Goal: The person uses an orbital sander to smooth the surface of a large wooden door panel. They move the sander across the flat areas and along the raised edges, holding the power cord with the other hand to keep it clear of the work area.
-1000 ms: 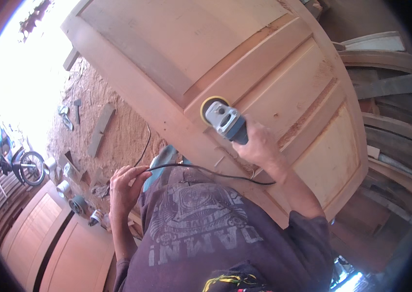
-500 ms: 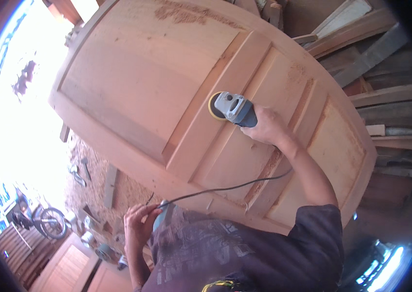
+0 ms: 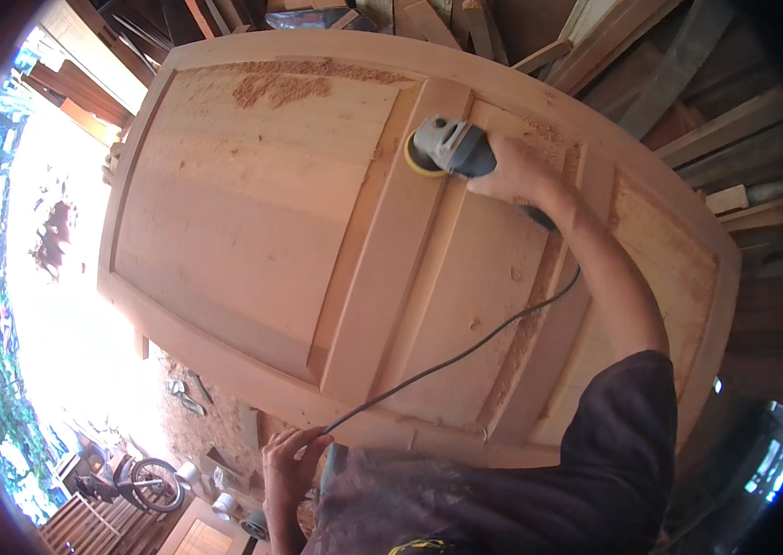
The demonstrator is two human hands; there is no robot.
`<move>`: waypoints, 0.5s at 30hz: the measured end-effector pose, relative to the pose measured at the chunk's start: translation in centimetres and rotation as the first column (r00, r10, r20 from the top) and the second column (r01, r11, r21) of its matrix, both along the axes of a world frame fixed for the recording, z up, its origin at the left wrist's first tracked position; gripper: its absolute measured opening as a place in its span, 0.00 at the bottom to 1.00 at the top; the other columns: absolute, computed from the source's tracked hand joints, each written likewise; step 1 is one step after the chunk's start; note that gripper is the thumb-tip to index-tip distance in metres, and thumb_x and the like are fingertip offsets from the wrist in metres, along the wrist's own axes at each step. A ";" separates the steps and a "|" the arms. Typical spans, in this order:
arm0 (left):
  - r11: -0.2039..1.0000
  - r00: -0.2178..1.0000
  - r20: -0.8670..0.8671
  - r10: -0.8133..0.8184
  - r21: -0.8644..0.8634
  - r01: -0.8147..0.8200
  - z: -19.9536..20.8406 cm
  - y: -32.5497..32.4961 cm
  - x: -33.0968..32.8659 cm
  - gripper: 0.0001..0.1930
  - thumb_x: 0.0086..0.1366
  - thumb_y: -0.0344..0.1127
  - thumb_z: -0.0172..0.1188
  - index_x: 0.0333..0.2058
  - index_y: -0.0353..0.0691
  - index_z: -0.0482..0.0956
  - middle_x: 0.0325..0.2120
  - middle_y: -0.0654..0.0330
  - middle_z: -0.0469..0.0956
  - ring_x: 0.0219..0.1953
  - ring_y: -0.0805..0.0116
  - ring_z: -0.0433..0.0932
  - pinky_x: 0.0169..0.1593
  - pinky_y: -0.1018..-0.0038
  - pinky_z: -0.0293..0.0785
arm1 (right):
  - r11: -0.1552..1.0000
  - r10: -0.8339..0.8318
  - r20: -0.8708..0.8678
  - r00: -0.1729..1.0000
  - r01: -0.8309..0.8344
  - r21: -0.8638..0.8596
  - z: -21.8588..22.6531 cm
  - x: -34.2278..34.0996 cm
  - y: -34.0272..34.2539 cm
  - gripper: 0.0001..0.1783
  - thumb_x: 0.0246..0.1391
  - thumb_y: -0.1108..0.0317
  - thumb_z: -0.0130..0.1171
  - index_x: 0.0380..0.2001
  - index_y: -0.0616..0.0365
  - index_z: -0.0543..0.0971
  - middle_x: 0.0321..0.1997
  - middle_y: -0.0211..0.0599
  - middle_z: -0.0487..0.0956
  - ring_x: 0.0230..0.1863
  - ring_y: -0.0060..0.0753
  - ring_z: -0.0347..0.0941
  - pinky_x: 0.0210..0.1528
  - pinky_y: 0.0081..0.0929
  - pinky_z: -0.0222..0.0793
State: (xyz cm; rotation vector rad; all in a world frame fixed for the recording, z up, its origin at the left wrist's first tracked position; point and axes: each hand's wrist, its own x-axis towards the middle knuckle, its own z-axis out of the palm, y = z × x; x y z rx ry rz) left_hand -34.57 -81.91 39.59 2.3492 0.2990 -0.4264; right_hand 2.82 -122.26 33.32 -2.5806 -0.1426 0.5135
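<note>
A large panelled wooden door (image 3: 243, 213) lies flat in front of me. My right hand (image 3: 516, 171) is wrapped round the dark body of an angle grinder (image 3: 454, 146), which has a grey metal head. Its yellow-rimmed round disc (image 3: 421, 159) rests at the upper part of a raised cross rail (image 3: 387, 250). From the tool a black power cord (image 3: 465, 353) runs over the door to my left hand (image 3: 294, 462), which pinches it near the door's near edge. Wood dust and shavings (image 3: 285, 88) lie along the far panel edge and in the grooves.
Boards and timber offcuts (image 3: 678, 74) are stacked beyond the door at the right. A wheeled bike (image 3: 155, 486) stands at the lower left, near another panelled door (image 3: 202, 536). Shavings and small tools (image 3: 186, 396) lie on the ground left of the door.
The grinder and my right hand have moved farther up the cross rail, away from me. My left hand still holds the cord, which now stretches more steeply. The view has shifted.
</note>
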 end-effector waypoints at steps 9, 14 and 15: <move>0.999 0.998 -0.059 0.021 -0.035 -0.023 -0.5 -2.0 1.4 0.09 0.64 0.34 0.80 0.41 0.38 0.94 0.35 0.52 0.92 0.39 0.54 0.91 0.46 0.62 0.84 | 0.992 -0.013 0.137 0.990 -0.004 0.126 -1.0 9.4 -3.8 0.38 0.41 0.56 0.77 0.54 0.69 0.84 0.50 0.62 0.89 0.56 0.55 0.88 0.57 0.46 0.80; 1.000 1.000 -0.005 -0.010 -0.003 0.010 0.2 -2.5 0.0 0.11 0.64 0.34 0.80 0.43 0.38 0.94 0.35 0.52 0.92 0.39 0.53 0.91 0.46 0.62 0.84 | 0.996 -0.091 0.080 0.993 0.091 0.007 -2.1 15.5 -5.3 0.39 0.42 0.52 0.78 0.54 0.68 0.85 0.49 0.59 0.89 0.53 0.53 0.87 0.57 0.44 0.80; 1.000 1.000 0.015 0.009 0.007 -0.009 0.6 -2.7 -0.6 0.11 0.64 0.35 0.80 0.43 0.38 0.94 0.35 0.52 0.91 0.39 0.53 0.91 0.46 0.62 0.84 | 0.993 -0.112 0.099 0.989 0.114 -0.020 -2.2 16.0 -5.1 0.39 0.42 0.51 0.79 0.53 0.68 0.85 0.49 0.58 0.89 0.52 0.53 0.87 0.57 0.43 0.80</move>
